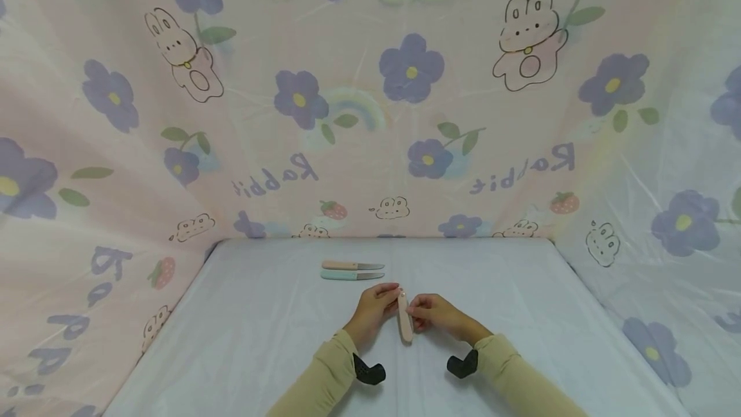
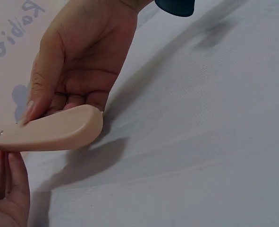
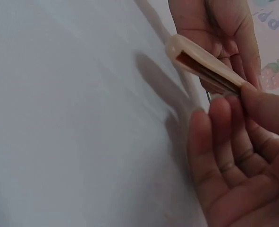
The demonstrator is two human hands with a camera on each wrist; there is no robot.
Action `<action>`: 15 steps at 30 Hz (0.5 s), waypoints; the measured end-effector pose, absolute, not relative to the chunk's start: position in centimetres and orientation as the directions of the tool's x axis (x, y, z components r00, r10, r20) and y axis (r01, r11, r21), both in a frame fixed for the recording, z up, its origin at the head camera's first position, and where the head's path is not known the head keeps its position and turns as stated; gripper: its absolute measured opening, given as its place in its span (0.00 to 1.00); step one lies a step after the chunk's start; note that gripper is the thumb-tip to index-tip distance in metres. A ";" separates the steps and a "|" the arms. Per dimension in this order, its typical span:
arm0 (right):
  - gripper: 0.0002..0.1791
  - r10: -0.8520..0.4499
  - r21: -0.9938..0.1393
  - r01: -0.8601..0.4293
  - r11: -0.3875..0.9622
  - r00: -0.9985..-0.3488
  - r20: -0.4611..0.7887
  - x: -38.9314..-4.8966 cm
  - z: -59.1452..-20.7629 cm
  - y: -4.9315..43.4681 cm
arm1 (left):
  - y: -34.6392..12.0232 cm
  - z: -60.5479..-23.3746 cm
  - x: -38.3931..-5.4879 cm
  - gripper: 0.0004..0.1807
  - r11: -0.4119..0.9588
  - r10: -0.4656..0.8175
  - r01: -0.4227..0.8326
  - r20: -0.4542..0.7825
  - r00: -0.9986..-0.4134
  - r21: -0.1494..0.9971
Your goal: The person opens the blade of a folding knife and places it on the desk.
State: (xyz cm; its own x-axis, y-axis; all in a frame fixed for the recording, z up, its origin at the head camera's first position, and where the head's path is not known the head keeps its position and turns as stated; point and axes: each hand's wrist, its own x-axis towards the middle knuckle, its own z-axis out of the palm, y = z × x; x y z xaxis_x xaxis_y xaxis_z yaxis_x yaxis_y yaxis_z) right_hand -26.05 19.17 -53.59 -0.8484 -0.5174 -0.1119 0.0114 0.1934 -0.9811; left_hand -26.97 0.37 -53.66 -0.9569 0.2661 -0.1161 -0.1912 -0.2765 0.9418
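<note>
Between the two hands is a folding knife (image 1: 406, 324) with a beige handle, its rounded end pointing toward the body in the head view. The left hand (image 1: 372, 309) pinches the far end by the pivot, thumb and fingers on either side. From the right, the right hand (image 1: 441, 316) pinches the knife's side with its thumb and curled fingers. In the right wrist view, a long dark slot (image 3: 205, 71) runs along the handle. The smooth handle back (image 2: 59, 130) faces up in the left wrist view. The blade is mostly hidden by the fingers.
Beyond the left hand, two knives lie side by side with blades out to the right: one with a beige handle (image 1: 340, 265), one with a light blue handle (image 1: 339, 275). White cloth (image 1: 243, 340) covers the table. A printed curtain (image 1: 347, 166) encloses the back and sides.
</note>
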 end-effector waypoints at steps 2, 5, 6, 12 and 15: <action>0.15 -0.507 -0.985 0.009 0.173 -0.856 -0.097 -26.0 -53.6 19.0 | 0.2 -53.8 -26.8 0.21 -0.270 0.301 -0.214 -0.129 -0.945 0.939; 0.15 -0.482 -0.990 0.004 0.143 -0.873 -0.073 -25.9 -53.6 19.0 | 0.2 -54.1 -26.6 0.21 -0.239 0.365 -0.229 -0.131 -0.922 0.944; 0.15 -0.472 -0.991 0.003 0.135 -0.879 -0.067 -25.8 -53.5 19.0 | 0.2 -54.1 -26.5 0.21 -0.230 0.380 -0.229 -0.129 -0.916 0.946; 0.14 -0.430 -0.996 0.014 0.091 -0.901 -0.052 -25.5 -53.2 18.7 | 0.2 -53.8 -26.2 0.21 -0.215 0.380 -0.218 -0.124 -0.916 0.952; 0.14 -0.417 -0.997 0.010 0.073 -0.908 -0.039 -25.3 -53.2 18.6 | 0.1 -53.6 -26.2 0.21 -0.212 0.383 -0.216 -0.122 -0.916 0.953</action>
State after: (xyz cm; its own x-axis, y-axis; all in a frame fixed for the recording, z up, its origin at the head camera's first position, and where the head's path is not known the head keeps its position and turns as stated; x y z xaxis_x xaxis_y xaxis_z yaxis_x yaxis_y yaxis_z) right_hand -25.30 18.60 -53.16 -0.9081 -0.4170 -0.0392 0.0096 0.0728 -0.9973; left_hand -26.21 0.06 -53.56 -0.9158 0.3827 -0.1219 -0.2156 -0.2124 0.9531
